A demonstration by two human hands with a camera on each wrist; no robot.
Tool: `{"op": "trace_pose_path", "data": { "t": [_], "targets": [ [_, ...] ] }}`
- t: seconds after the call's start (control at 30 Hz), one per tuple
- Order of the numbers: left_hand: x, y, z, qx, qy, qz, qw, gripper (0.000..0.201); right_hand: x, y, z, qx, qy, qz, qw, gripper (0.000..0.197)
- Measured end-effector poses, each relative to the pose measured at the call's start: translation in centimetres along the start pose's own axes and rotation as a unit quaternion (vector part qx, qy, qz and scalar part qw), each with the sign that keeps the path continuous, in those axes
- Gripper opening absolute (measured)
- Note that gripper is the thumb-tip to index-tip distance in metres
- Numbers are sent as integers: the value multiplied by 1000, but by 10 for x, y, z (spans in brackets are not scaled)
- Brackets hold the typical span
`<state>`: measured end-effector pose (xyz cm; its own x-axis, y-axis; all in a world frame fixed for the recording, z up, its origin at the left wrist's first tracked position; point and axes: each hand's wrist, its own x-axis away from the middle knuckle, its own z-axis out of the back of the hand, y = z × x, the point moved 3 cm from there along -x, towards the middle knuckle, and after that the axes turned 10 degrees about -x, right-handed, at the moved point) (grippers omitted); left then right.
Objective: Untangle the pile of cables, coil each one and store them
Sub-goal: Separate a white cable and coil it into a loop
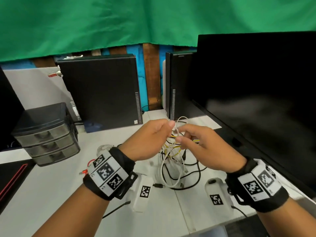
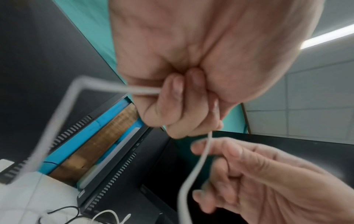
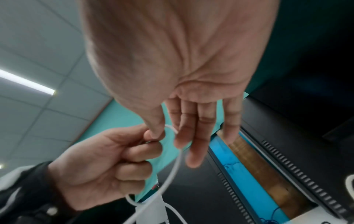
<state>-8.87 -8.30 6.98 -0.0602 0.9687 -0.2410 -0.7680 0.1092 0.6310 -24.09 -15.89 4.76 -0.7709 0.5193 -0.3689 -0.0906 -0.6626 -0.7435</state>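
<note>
A tangle of white, black and yellow cables point(image 1: 172, 161) lies on the white table point(image 1: 51, 194) and rises toward my raised hands. My left hand point(image 1: 168, 129) is curled into a fist around a white cable point(image 2: 145, 91), which leaves both sides of the fist point(image 2: 172, 106). My right hand point(image 1: 179, 135) is just to its right. In the right wrist view its fingers point(image 3: 193, 151) are nearly straight, and the white cable point(image 3: 177, 165) runs through the gap between thumb and forefinger. A black cable point(image 1: 196, 175) loops on the table below.
A grey drawer unit point(image 1: 46, 134) stands at the left. Two black computer towers point(image 1: 102, 89) point(image 1: 177, 86) stand at the back and a large monitor point(image 1: 256, 100) at the right. A clear coiled cable point(image 1: 103, 148) and red clips point(image 1: 85, 171) lie behind my left wrist.
</note>
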Motion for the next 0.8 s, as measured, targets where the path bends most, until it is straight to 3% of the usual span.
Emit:
{"op": "trace_pose_path", "data": {
  "t": [0.13,0.23,0.3,0.37,0.43,0.5,0.53,0.67,0.8],
  "targets": [
    [12,-16,2,0,-18,21,1000,38,-4,14,9,8,66,2,998,26],
    [21,-27,5,23,-36,45,998,34,-10,48,40,51,232,-124,963,23],
    [28,-31,4,33,-36,57,997,33,-4,49,53,131,283,-156,937,8],
    [30,-31,-1,28,-28,49,998,32,-1,31,41,175,235,-48,955,37],
    [30,-28,-6,26,-15,32,999,33,2,4,8,102,118,57,986,46],
    [32,-26,-12,44,-8,21,999,36,6,-9,-27,6,-21,45,999,45],
    [34,-26,-14,59,-4,19,998,37,6,-8,-37,-30,-55,24,998,42],
    [45,-32,-15,117,-5,65,991,40,2,0,-25,-76,17,28,997,13],
    [48,-30,1,220,-28,85,971,38,-4,8,-3,-137,95,35,985,12]
  ]
}}
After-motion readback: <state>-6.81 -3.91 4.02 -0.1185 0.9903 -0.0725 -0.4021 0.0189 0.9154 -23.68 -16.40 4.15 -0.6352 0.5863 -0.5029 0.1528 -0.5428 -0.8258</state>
